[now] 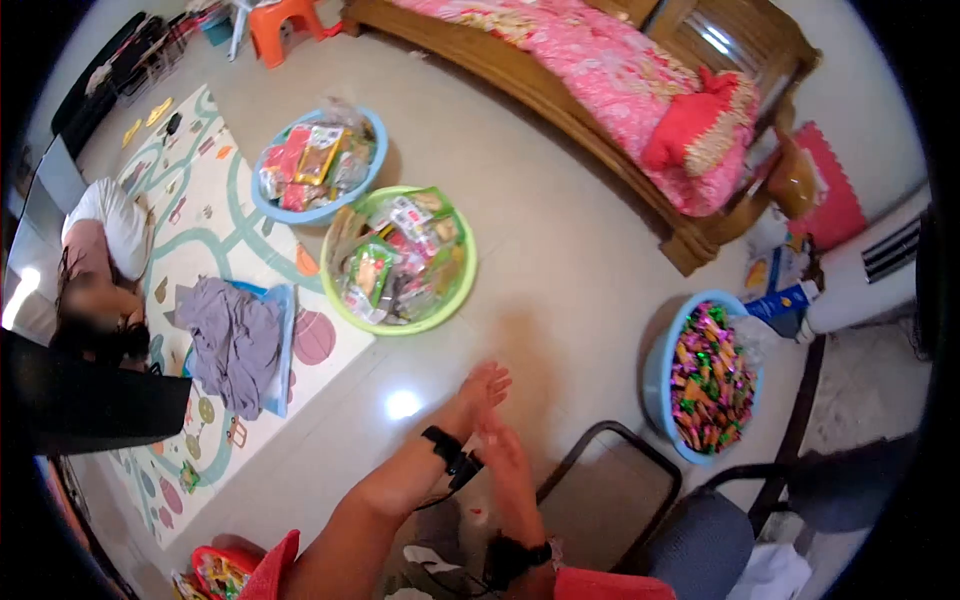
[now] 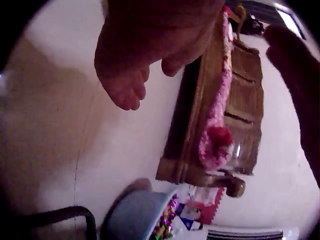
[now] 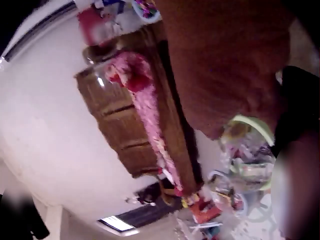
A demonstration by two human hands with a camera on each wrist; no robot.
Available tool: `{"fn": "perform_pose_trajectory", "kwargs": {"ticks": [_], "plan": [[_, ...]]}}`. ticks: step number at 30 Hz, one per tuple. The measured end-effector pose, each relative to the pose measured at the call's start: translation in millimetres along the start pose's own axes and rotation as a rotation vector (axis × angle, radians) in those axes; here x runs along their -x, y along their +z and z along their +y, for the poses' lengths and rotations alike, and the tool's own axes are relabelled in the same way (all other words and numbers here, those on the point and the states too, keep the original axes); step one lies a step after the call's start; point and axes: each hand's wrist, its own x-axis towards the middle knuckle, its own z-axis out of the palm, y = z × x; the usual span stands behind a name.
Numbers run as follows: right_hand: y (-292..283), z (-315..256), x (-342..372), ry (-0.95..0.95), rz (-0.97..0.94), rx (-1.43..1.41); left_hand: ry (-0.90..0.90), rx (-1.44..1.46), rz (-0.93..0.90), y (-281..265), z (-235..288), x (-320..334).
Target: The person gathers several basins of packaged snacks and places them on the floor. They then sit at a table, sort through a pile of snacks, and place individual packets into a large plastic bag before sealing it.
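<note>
Both bare hands are raised over the tiled floor in the middle of the head view, and neither holds anything. The left hand [image 1: 482, 388] reaches forward with its fingers relaxed, a camera strap on its wrist. Just below, the right hand [image 1: 505, 458] points up toward it, its fingertips overlapping the base of the left hand in this view. Ahead of them stands a lime-green basin [image 1: 470, 275] of packaged snacks. To the right is a blue basin [image 1: 655, 375] full of candies in shiny wrappers. In the left wrist view the left fingers [image 2: 127, 92] bend loosely.
Another blue basin [image 1: 378, 150] of packets stands beyond the green one. Grey cloth [image 1: 235, 345] is heaped on a patterned mat [image 1: 225, 250], where a person lies at left. A wooden bench [image 1: 560, 115] lines the back; a chair frame [image 1: 610, 430] is close at right.
</note>
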Motion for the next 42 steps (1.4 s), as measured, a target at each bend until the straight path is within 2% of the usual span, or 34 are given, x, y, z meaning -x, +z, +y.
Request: {"fn": "perform_pose_trajectory", "kwargs": {"ticks": [1, 2, 3, 4, 5, 6, 8, 9, 10, 11, 12, 13, 14, 17, 18, 19, 20, 21, 22, 23, 24, 25, 26, 28, 29, 30, 32, 34, 36, 38, 39, 40, 41, 42], "plan": [[-4.3, -15.6, 24.0, 0.086, -0.044, -0.057, -0.008, -0.016, -0.029, 3.4, -5.0, 13.4], [-10.5, -29.1, 45.6, 0.065, -0.004, -0.069, 0.013, -0.081, -0.157, -1.3, -9.3, 34.0], [-19.9, -42.1, 70.1, 0.035, -0.096, -0.07, 0.021, -0.149, -0.299, 2.1, -12.2, 51.1], [-29.4, -54.9, 97.0, -0.001, -0.176, -0.066, -0.026, -0.316, -0.151, 34.8, 6.6, 99.0], [-34.9, -69.6, 125.4, -0.014, -0.215, -0.118, 0.02, -0.387, -0.217, 39.9, 8.4, 126.2], [-44.6, -77.9, 155.4, -0.046, -0.149, -0.13, 0.021, -0.409, -0.264, 30.2, 0.4, 134.7], [-69.1, -94.0, 218.1, -0.045, -0.247, -0.067, 0.041, -0.541, -0.264, 47.3, 11.1, 182.1], [-72.2, -113.5, 252.8, -0.07, -0.223, -0.106, 0.074, -0.629, -0.271, 49.9, 11.3, 201.3], [-85.1, -108.5, 284.3, -0.098, -0.173, -0.118, 0.101, -0.67, -0.297, 50.5, 11.1, 217.4], [-99.3, -94.4, 318.5, -0.044, -0.114, -0.05, 0.127, -0.713, -0.33, 53.0, 12.2, 230.4], [-106.2, -84.2, 353.9, 0.017, -0.046, 0.007, 0.177, -0.756, -0.361, 57.6, 16.6, 245.3], [-107.4, -85.4, 388.5, 0.068, 0.065, -0.059, 0.217, -0.797, -0.401, 63.7, 19.6, 263.2], [-115.8, -64.3, 419.2, 0.018, 0.146, -0.126, 0.246, -0.82, -0.377, 75.1, 21.0, 284.4], [-128.3, -23.9, 510.2, 0.042, 0.549, 0.099, 0.28, -0.894, -0.358, 95.1, 12.7, 326.1], [-131.6, -12.9, 540.8, 0.041, 0.681, 0.207, 0.262, -0.921, -0.427, 91.0, 0.1, 323.4], [-129.6, -6.4, 569.5, 0.089, 0.905, 0.235, 0.353, -1.018, -0.526, 83.5, -12.4, 317.4], [-140.2, 13.7, 597.8, -0.052, 1.061, 0.793, 0.458, -1.104, -0.611, 87.0, -22.4, 318.4], [-141.5, 17.4, 623.0, 0.055, 1.202, 0.904, 0.409, -1.265, -0.692, 105.4, -27.8, 335.1], [-143.2, 21.0, 645.5, 0.168, 1.338, 1.01, 0.424, -1.278, -0.716, 116.2, -39.9, 345.8], [-149.4, 28.1, 666.5, 0.164, 1.363, 0.984, 0.571, -1.534, -0.828, 127.2, -57.8, 352.3], [-153.9, 35.7, 688.6, 0.332, 1.43, 1.085, 0.723, -1.782, -0.944, 137.2, -76.5, 357.5], [-159.6, 48.6, 709.9, 0.514, 1.486, 1.177, 0.801, -2.003, -1.006, 148.3, -95.5, 360.5], [-162.6, 64.2, 728.3, 0.528, 1.521, 1.144, 0.82, -2.011, -1.048, 157.7, -103.2, 364.4], [-167.8, 97.1, 761.5, 0.734, 1.525, 0.995, 0.951, -2.363, -0.992, 175.7, -112.7, 375.7], [-170.2, 115.4, 774.5, 0.852, 1.488, 0.929, 1.059, -2.292, -1.121, 159.1, -113.3, 333.2], [-164.6, 123.8, 785.4, 0.862, 1.493, 0.899, 1.064, -2.308, -1.146, 166.0, -111.6, 339.7], [-154.3, 139.3, 802.7, 0.732, 1.498, 0.748, 0.88, -2.469, -1.045, 180.0, -107.9, 351.7], [-153.7, 157.2, 803.2, 0.73, 1.518, 0.798, 0.94, -2.468, -1.11, 181.8, -106.9, 343.7], [-148.5, 162.4, 799.2, 0.697, 1.542, 0.887, 0.838, -2.557, -1.04, 191.3, -108.0, 352.3], [-150.6, 161.3, 797.2, 0.671, 1.544, 0.81, 0.81, -2.499, -1.191, 188.9, -102.5, 327.0], [-152.0, 168.6, 797.5, 0.677, 1.553, 0.787, 0.714, -2.456, -1.09, 195.5, -104.5, 347.3], [-151.8, 169.3, 797.4, 0.731, 1.527, 0.793, 0.748, -2.502, -1.095, 196.4, -105.9, 342.8], [-149.3, 167.7, 796.7, 0.715, 1.555, 0.778, 0.779, -2.457, -1.175, 198.5, -107.9, 333.4], [-148.3, 164.3, 797.0, 0.728, 1.55, 0.776, 1.005, -2.283, -1.473, 178.1, -103.9, 280.5]]}}
